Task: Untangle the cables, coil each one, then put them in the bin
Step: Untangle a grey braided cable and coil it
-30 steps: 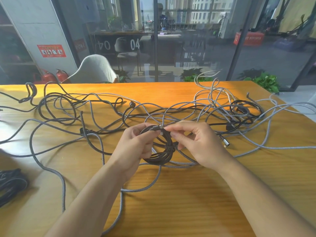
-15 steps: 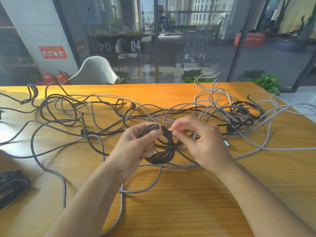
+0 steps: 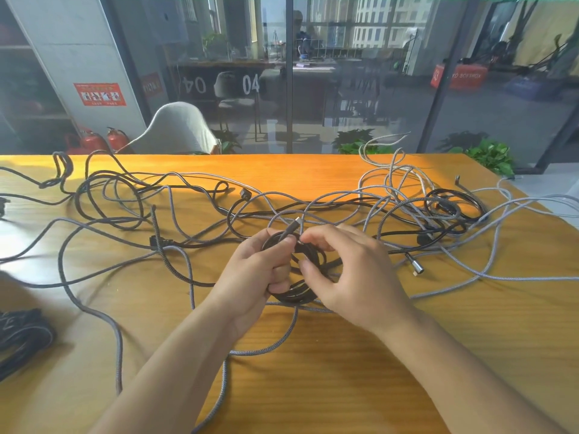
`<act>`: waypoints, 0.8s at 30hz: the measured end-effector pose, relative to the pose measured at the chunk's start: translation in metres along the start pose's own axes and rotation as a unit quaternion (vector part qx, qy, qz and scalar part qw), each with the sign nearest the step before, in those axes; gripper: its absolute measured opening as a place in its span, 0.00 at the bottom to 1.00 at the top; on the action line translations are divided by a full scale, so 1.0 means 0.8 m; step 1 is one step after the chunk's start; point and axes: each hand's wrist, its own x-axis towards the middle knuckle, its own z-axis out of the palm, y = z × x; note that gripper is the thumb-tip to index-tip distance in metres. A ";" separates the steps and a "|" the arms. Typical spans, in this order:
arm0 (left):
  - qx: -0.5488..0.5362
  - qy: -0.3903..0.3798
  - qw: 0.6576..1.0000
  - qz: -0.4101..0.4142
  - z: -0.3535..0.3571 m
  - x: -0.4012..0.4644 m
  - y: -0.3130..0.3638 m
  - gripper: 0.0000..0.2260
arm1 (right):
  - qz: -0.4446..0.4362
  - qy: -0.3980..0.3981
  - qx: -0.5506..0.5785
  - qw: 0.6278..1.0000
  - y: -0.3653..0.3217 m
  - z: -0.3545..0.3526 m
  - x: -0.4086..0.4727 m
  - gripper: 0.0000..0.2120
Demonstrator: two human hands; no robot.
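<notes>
A small coil of dark braided cable (image 3: 297,292) sits between my hands above the middle of the wooden table (image 3: 344,371). My left hand (image 3: 257,270) grips the coil's left side, and the cable's silver-tipped plug (image 3: 289,228) sticks up past its thumb. My right hand (image 3: 351,270) pinches the coil's strands from the right with thumb and fingers. Several grey and black cables (image 3: 391,208) lie tangled across the table behind my hands. No bin is in view.
A dark bundle of cables (image 3: 22,336) lies at the table's left edge. A silver connector (image 3: 413,266) lies right of my hands. A grey braided cable (image 3: 250,349) runs under my forearms. Beyond the far edge stand a white chair (image 3: 175,130) and a glass wall.
The plug end has swung from lying across the coil's top to pointing up past my left thumb. My right hand's fingers have shifted lower onto the coil's strands.
</notes>
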 end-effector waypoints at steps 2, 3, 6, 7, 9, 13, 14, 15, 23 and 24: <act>0.007 -0.001 1.000 0.002 0.002 0.000 -0.002 0.01 | 0.018 0.019 -0.031 0.999 -0.001 0.007 -0.001 0.12; 0.007 -0.002 1.000 0.004 0.003 0.000 -0.003 0.02 | 0.025 0.027 -0.032 0.999 -0.001 0.010 -0.001 0.13; -0.001 -0.002 1.000 0.009 0.004 0.000 -0.004 0.05 | 0.079 0.033 0.031 0.996 0.001 0.008 -0.001 0.11; -0.004 0.002 1.000 0.010 0.003 0.000 -0.003 0.05 | 0.105 0.021 0.067 0.992 0.001 0.006 0.000 0.10; -0.001 0.015 1.000 0.012 0.000 0.000 -0.002 0.04 | 0.154 -0.014 0.147 0.977 0.002 0.001 0.001 0.07; 0.003 0.033 0.999 0.018 -0.005 0.002 -0.002 0.05 | 0.218 -0.050 0.244 0.943 0.005 -0.002 0.005 0.09; 0.003 0.036 0.999 0.022 -0.005 0.003 -0.002 0.05 | 0.222 -0.044 0.241 0.944 0.005 -0.003 0.005 0.08; 0.004 0.039 0.999 0.026 -0.005 0.003 -0.003 0.05 | 0.226 -0.040 0.236 0.944 0.007 -0.004 0.005 0.07; 0.004 0.027 1.000 0.011 -0.006 0.001 -0.002 0.06 | 0.222 -0.075 0.192 0.953 0.012 -0.004 0.002 0.08; 0.004 0.024 1.000 0.004 -0.006 0.001 -0.003 0.05 | 0.213 -0.078 0.182 0.957 0.012 -0.003 0.001 0.09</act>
